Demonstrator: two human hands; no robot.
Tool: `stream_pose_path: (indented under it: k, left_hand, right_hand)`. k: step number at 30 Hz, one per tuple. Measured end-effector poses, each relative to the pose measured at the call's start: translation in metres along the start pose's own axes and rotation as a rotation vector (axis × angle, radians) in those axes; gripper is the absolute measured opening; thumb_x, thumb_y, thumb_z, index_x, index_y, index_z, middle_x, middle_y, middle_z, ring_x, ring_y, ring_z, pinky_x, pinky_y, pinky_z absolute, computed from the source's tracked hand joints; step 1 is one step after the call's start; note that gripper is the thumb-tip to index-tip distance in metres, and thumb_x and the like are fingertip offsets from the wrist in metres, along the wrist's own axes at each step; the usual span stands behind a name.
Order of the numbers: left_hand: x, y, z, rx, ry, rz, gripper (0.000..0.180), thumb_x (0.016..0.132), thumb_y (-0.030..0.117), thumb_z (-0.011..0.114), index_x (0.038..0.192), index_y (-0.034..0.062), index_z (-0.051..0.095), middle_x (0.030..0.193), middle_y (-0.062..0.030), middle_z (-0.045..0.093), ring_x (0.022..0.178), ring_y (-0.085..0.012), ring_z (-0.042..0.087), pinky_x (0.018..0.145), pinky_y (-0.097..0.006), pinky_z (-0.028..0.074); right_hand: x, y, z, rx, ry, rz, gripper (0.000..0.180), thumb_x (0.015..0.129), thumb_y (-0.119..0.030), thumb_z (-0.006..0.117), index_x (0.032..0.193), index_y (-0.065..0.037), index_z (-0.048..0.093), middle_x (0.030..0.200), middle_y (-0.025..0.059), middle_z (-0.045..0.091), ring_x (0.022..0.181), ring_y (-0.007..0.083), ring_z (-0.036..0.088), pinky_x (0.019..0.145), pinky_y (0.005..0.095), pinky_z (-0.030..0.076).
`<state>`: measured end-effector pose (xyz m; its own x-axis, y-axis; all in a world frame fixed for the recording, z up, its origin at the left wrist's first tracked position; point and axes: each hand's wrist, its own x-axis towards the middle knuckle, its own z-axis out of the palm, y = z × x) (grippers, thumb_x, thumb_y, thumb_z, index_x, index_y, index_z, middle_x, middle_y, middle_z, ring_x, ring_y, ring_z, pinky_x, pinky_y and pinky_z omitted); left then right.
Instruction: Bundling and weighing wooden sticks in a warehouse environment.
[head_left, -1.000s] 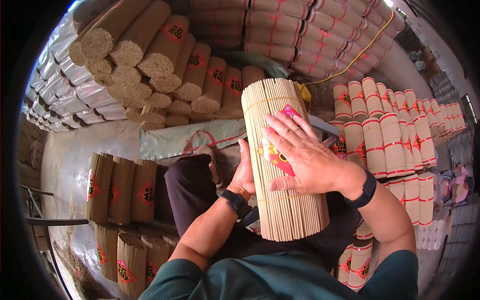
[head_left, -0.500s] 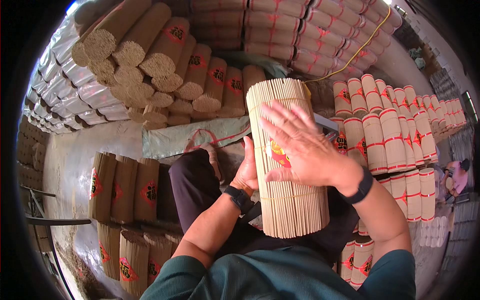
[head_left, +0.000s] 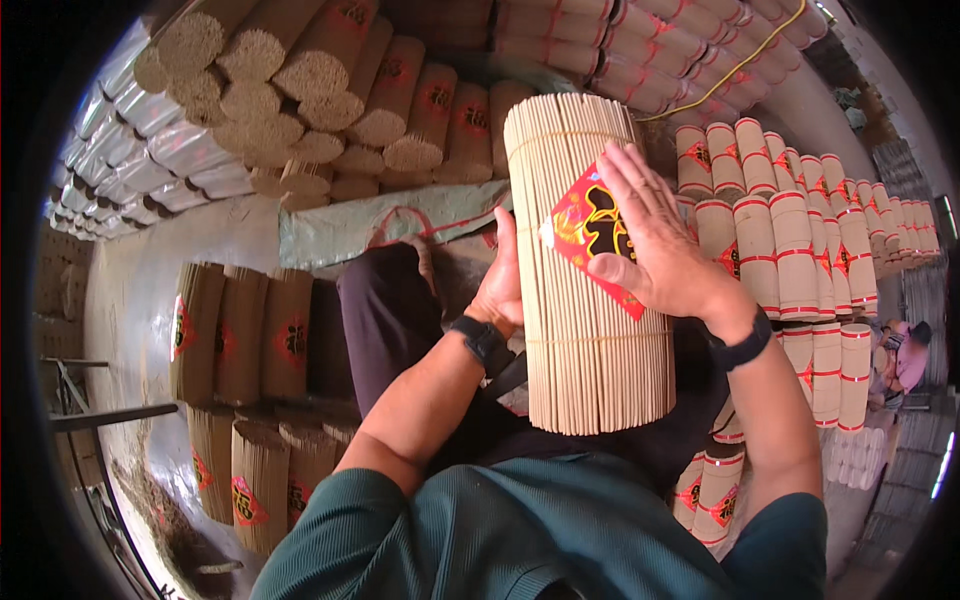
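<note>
Tan stick bundle [head_left: 590, 385] leaned between left hand [head_left: 500, 285] and right hand [head_left: 660, 235] above the lap [head_left: 480, 430], both ends jutting past them | floor [head_left: 220, 235] showed between brown bundles [head_left: 240, 340] and green sheet [head_left: 320, 235] | ridged cylinder, thin yellow bands [head_left: 600, 341], red diamond label [head_left: 590, 222] | right hand lay spread over label; left thumb stood raised, fingers hidden, grip unclear

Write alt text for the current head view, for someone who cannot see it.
A tied bundle of pale sticks fills the centre, the person's left hand against its left side and right hand partly covering the red diamond label on its front. Labelled bundles stand at left and right; stacked bundles lie behind.
</note>
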<state>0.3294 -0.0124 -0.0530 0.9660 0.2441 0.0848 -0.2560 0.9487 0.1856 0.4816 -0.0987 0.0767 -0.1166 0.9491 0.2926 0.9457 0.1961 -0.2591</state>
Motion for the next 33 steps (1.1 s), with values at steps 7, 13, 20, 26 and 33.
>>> stream_pose_path:
  k: [7, 13, 20, 26, 33]
  left_hand:
    - [-0.001, -0.001, -0.004, 0.065, 0.011, 0.085, 0.097, 0.077, 0.08, 0.032, 0.147, 0.0137, 0.024, 0.146, -0.0137, 0.035, 0.131, -0.0327, 0.039, 0.105, -0.052, 0.036]
    - [-0.003, 0.0, -0.003, 0.021, -0.027, 0.059, 0.1, 0.076, 0.082, 0.031, 0.148, 0.0135, 0.022, 0.147, -0.0148, 0.034, 0.132, -0.0338, 0.038, 0.106, -0.051, 0.036]
    - [-0.007, 0.002, -0.013, -0.057, 0.003, 0.051, 0.103, 0.073, 0.082, 0.035, 0.147, 0.0108, 0.025, 0.146, -0.0154, 0.036, 0.13, -0.0326, 0.04, 0.106, -0.05, 0.035]
    - [-0.008, 0.003, -0.013, -0.045, 0.023, 0.062, 0.102, 0.074, 0.082, 0.035, 0.147, 0.011, 0.024, 0.146, -0.0163, 0.035, 0.13, -0.0352, 0.04, 0.106, -0.051, 0.035]
    - [-0.007, 0.0, -0.026, -0.172, 0.03, -0.008, 0.102, 0.072, 0.083, 0.039, 0.145, 0.0127, 0.029, 0.144, -0.0147, 0.039, 0.129, -0.0356, 0.042, 0.102, -0.056, 0.038]
  right_hand:
    - [0.021, -0.022, -0.002, -0.21, 0.032, -0.199, 0.1, 0.081, -0.075, 0.04, 0.144, 0.001, 0.024, 0.151, 0.0199, 0.022, 0.141, 0.0349, 0.019, 0.114, 0.048, 0.011]
    - [0.021, -0.024, -0.011, -0.108, -0.019, -0.159, 0.099, 0.08, -0.075, 0.041, 0.144, -0.001, 0.026, 0.149, 0.0196, 0.026, 0.141, 0.0333, 0.02, 0.115, 0.0468, 0.012]
    - [-0.001, -0.013, -0.004, 0.082, 0.065, -0.08, 0.096, 0.084, -0.072, 0.039, 0.145, 0.0, 0.024, 0.151, 0.022, 0.022, 0.142, 0.0341, 0.018, 0.115, 0.0461, 0.012]
    - [-0.019, -0.004, 0.007, 0.166, 0.0, 0.012, 0.094, 0.089, -0.069, 0.034, 0.147, 0.002, 0.015, 0.153, 0.021, 0.015, 0.143, 0.0336, 0.013, 0.115, 0.041, 0.011]
    - [-0.033, 0.021, 0.022, 0.793, 0.297, 0.342, 0.082, 0.095, -0.054, 0.041, 0.147, 0.003, 0.013, 0.153, 0.0209, 0.018, 0.143, 0.0289, 0.012, 0.115, 0.0354, 0.011]
